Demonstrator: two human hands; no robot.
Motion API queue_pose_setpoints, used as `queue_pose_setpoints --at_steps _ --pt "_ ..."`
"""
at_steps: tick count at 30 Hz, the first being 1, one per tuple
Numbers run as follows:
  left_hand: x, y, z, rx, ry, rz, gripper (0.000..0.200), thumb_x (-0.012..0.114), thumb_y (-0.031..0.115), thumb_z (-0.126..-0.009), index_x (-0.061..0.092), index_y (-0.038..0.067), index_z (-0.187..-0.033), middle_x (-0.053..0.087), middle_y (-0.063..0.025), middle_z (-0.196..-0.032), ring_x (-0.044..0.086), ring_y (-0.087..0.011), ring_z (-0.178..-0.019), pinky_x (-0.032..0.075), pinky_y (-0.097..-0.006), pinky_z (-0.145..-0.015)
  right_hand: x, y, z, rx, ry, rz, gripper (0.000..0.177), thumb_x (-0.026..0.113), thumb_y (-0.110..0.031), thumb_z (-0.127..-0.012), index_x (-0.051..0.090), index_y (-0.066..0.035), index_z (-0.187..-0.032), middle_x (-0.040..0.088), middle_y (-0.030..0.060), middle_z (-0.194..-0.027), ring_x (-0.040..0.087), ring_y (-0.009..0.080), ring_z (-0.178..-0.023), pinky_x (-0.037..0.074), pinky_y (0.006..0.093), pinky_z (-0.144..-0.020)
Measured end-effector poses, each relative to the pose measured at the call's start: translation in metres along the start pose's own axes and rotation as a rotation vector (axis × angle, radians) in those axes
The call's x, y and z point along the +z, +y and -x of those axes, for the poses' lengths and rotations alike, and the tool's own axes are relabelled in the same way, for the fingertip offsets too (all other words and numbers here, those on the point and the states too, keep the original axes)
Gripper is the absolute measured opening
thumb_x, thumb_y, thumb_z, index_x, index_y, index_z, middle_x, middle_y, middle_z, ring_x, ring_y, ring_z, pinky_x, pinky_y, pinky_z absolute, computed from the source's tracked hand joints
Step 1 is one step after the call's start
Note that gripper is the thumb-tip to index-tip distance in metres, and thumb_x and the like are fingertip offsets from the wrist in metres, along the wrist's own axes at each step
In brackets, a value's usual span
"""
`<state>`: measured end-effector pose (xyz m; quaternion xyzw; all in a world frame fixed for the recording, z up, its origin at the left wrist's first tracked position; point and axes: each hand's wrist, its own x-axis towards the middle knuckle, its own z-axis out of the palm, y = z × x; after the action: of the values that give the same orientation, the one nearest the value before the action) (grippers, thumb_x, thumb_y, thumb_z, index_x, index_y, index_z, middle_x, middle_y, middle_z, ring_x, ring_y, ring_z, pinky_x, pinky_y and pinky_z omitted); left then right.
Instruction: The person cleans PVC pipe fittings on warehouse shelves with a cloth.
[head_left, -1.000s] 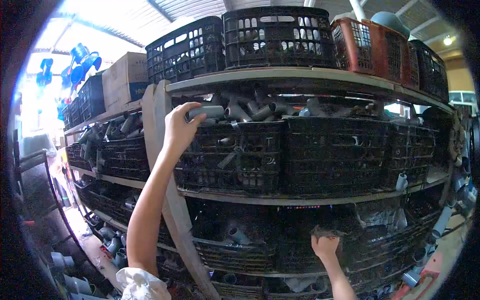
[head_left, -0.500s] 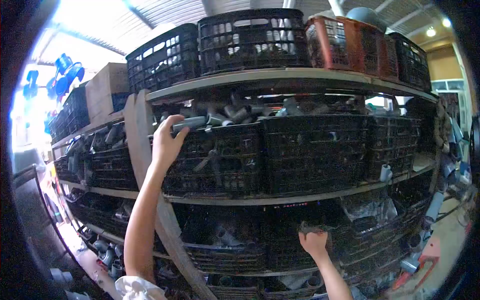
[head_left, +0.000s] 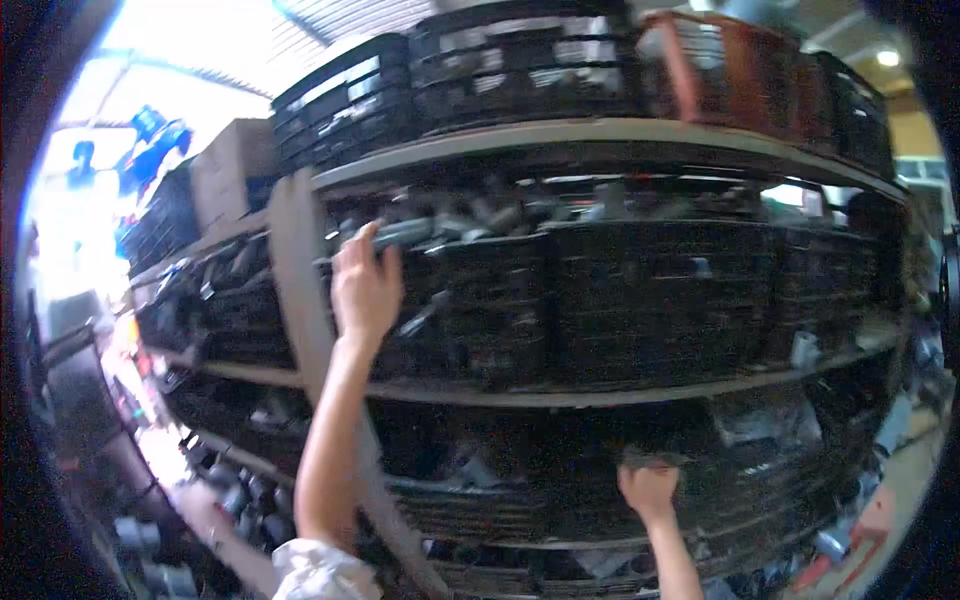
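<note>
My left hand [head_left: 366,295] is raised at the front of a black plastic crate [head_left: 480,310] on the middle shelf. Its fingers are apart and point up. Just beyond the fingertips a grey pipe piece [head_left: 407,233] lies on the heap of fittings at the crate's top; blur hides whether they touch. Lower down, my right hand [head_left: 650,490] is closed in front of the dark lower shelf. A small dark, greyish object [head_left: 655,459] shows at its top, too blurred to name.
A wooden shelf rack [head_left: 560,398] holds several black crates of grey fittings. Orange crates [head_left: 745,75] and a cardboard box [head_left: 232,175] stand up high. A wooden post [head_left: 297,270] rises left of my left hand. Loose fittings [head_left: 240,495] lie low at the left.
My left hand has loosened from the grey pipe piece, which now lies among the fittings. The view has swung slightly left, so everything sits farther right. My right hand stays closed.
</note>
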<state>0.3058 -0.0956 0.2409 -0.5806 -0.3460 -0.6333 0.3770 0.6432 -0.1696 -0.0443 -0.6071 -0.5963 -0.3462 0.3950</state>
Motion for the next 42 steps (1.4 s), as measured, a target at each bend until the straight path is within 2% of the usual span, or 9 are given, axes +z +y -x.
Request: queue_pose_setpoints --at_steps 3,7,16,20,24,25,31,34,42 --pt "-0.001 -0.003 0.002 -0.032 0.041 0.042 0.032 0.05 0.019 -0.077 0.045 0.006 -0.106 0.051 -0.0163 -0.096 0.048 -0.0319 -0.09 0.04 -0.0384 -0.078 0.01 0.005 0.009 0.058 -0.134 0.041 0.02 0.05 -0.025 -0.071 0.059 -0.007 -0.07 0.057 0.0118 -0.068 0.052 0.0326 -0.07 0.034 0.0452 -0.065" --pt "-0.009 -0.008 0.005 -0.077 0.005 0.128 0.034 0.054 0.016 -0.075 0.045 0.006 -0.106 0.05 -0.0174 -0.1 0.045 -0.0333 -0.097 0.039 -0.0382 -0.081 0.004 -0.007 0.007 0.13 -0.216 0.052 0.024 0.049 -0.024 -0.075 0.057 -0.004 -0.084 0.057 0.0146 -0.078 0.052 0.0334 -0.074 0.036 0.0433 -0.065" --pt "-0.001 -0.018 0.008 -0.053 0.111 0.152 0.035 0.054 0.017 -0.072 0.044 0.007 -0.103 0.049 -0.0163 -0.087 0.048 -0.0333 -0.083 0.044 -0.0402 -0.07 0.021 0.005 0.01 0.099 -0.067 0.095 0.028 0.051 -0.027 -0.076 0.058 -0.001 -0.068 0.057 0.0116 -0.067 0.053 0.0274 -0.062 0.037 0.0377 -0.059" --pt "-0.002 -0.02 0.01 -0.062 0.128 0.188 0.036 0.054 0.016 -0.07 0.043 0.006 -0.103 0.049 -0.0169 -0.085 0.048 -0.0326 -0.081 0.045 -0.0392 -0.066 0.008 -0.01 0.006 0.23 -0.262 0.256 0.032 0.046 -0.028 -0.08 0.059 -0.001 -0.068 0.058 0.0123 -0.068 0.054 0.0285 -0.062 0.037 0.0394 -0.066" --pt "0.0 -0.024 0.009 -0.081 0.159 0.316 0.046 0.058 0.016 -0.068 0.036 0.005 -0.106 0.05 -0.0179 -0.086 0.048 -0.0322 -0.083 0.045 -0.0396 -0.066 0.037 0.022 0.018 0.157 -0.088 0.188 0.038 0.044 -0.028 -0.082 0.058 0.006 -0.074 0.058 0.0175 -0.072 0.055 0.0311 -0.067 0.04 0.0382 -0.069" --pt "-0.002 -0.025 0.009 -0.101 0.132 0.349 0.05 0.059 0.016 -0.067 0.033 0.003 -0.107 0.051 -0.0177 -0.085 0.05 -0.0329 -0.081 0.045 -0.0397 -0.066 0.004 -0.013 0.003 0.206 -0.254 0.201 0.038 0.043 -0.027 -0.083 0.058 0.007 -0.076 0.059 0.018 -0.075 0.055 0.0308 -0.07 0.039 0.0379 -0.07" --pt "-0.007 -0.023 0.011 -0.312 0.191 0.483 0.046 0.057 0.023 -0.072 0.041 -0.001 -0.107 0.057 -0.0196 -0.079 0.057 -0.0349 -0.072 0.046 -0.0395 -0.065 0.033 0.027 0.013 0.181 -0.268 0.158 0.034 0.044 -0.028 -0.082 0.058 0.003 -0.084 0.058 0.0153 -0.085 0.054 0.0293 -0.077 0.039 0.0396 -0.071" --pt "-0.009 -0.026 0.01 -0.33 0.161 0.495 0.044 0.055 0.026 -0.074 0.044 -0.001 -0.107 0.058 -0.0195 -0.078 0.058 -0.0342 -0.072 0.046 -0.0391 -0.065 0.049 0.042 0.023 0.049 -0.041 0.243 0.033 0.045 -0.027 -0.082 0.058 0.003 -0.082 0.059 0.0152 -0.082 0.055 0.0283 -0.073 0.04 0.0388 -0.067" --pt "-0.028 -0.037 -0.009 -0.471 -0.021 0.598 0.036 0.059 0.03 -0.071 0.058 0.0 -0.092 0.061 -0.0145 -0.077 0.06 -0.0238 -0.072 0.046 -0.0325 -0.066 0.002 -0.007 -0.002 0.198 -0.35 0.249 0.035 0.043 -0.027 -0.084 0.057 0.004 -0.079 0.058 0.0157 -0.079 0.054 0.0297 -0.073 0.04 0.0385 -0.067"
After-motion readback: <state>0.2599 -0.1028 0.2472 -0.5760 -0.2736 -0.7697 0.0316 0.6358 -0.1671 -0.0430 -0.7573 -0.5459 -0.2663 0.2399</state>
